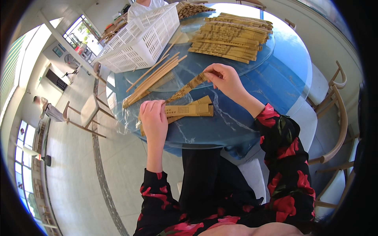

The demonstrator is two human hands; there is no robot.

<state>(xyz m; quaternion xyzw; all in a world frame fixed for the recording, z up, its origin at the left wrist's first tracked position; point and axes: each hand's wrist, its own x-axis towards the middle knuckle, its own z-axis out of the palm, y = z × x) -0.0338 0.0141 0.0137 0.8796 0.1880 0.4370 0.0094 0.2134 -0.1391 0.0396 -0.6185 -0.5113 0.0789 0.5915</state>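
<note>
A narrow gold paper chopstick sleeve (188, 87) with a dark pattern slants between my hands above the table. My right hand (225, 79) pinches its upper end between thumb and fingers. My left hand (154, 116) closes on its lower end, hiding that tip. Under and beside my left hand lies a small fanned pile of gold sleeves (193, 110). Several bare wooden chopsticks (159, 75) lie loosely bundled just beyond my left hand, over clear plastic wrap (123, 122). Whether a chopstick is inside the held sleeve I cannot tell.
A large stack of patterned sleeves (232, 37) rests on the glass turntable of the round blue table (232, 129). A white slatted plastic basket (138, 41) stands at the far left, a person (143, 6) behind it. Wooden chairs (334, 126) stand around.
</note>
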